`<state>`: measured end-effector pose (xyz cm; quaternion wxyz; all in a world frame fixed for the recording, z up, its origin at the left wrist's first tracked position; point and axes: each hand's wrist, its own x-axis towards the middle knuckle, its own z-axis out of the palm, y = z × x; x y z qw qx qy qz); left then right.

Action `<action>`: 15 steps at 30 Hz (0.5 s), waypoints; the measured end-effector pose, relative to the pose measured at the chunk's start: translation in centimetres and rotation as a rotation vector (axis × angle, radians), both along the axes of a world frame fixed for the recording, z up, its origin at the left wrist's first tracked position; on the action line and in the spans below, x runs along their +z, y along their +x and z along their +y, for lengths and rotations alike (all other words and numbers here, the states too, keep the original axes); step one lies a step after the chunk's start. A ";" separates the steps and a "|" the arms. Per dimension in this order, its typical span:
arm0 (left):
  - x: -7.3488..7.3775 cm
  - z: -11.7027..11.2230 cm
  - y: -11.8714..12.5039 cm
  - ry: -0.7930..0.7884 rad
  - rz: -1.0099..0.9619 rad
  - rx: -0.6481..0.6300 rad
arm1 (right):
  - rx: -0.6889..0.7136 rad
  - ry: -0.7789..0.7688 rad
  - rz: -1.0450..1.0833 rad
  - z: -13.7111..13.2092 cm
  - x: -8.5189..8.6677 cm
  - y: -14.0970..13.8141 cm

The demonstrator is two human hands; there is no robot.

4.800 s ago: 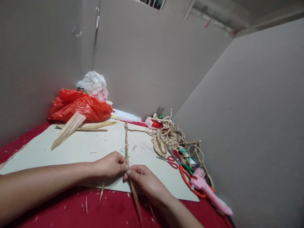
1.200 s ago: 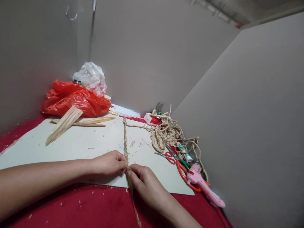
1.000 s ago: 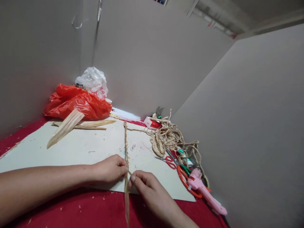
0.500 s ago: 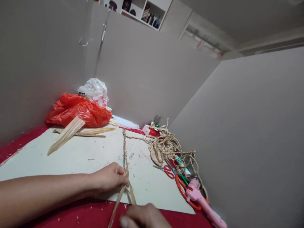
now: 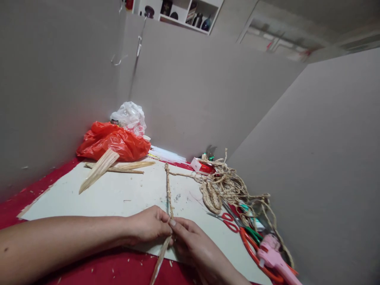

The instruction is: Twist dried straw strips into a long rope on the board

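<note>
A thin braided cord (image 5: pixel 168 190) of dried plant fibre runs toward me over the white board (image 5: pixel 113 202). My left hand (image 5: pixel 152 225) pinches the near end of the braid. Right beside it, my right hand (image 5: pixel 190 239) is closed on the same spot, thumb and fingers pressed together. From under the hands a loose flat fibre strip (image 5: pixel 160 259) hangs toward the front edge. Whatever lies between the fingertips is mostly hidden.
Wide dried strips (image 5: pixel 99 170) lie at the left by a red plastic bag (image 5: pixel 115 142). To the right are a heap of braided cord (image 5: pixel 222 184), red-handled scissors (image 5: pixel 228 221), larger orange-handled scissors (image 5: pixel 247 249) and a pink glue gun (image 5: pixel 273 253). Grey walls stand behind.
My right hand has moved up from the front edge to meet my left hand at the braid's end. The left hand stays on the braid. The camera view has shifted.
</note>
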<state>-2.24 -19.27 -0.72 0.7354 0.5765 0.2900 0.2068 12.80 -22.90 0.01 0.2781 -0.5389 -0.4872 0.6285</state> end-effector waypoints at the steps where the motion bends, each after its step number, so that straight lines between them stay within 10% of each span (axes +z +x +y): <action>1: -0.2 0.1 0.0 0.019 0.051 0.048 | 0.020 0.023 -0.041 0.3 -0.1 0.2; 8: -0.3 0.7 -0.7 0.137 0.197 0.038 | 0.240 0.070 -0.135 1.4 0.0 1.8; 15: 0.7 0.5 -0.9 0.146 0.289 0.044 | 0.080 -0.142 0.166 1.0 -1.3 1.6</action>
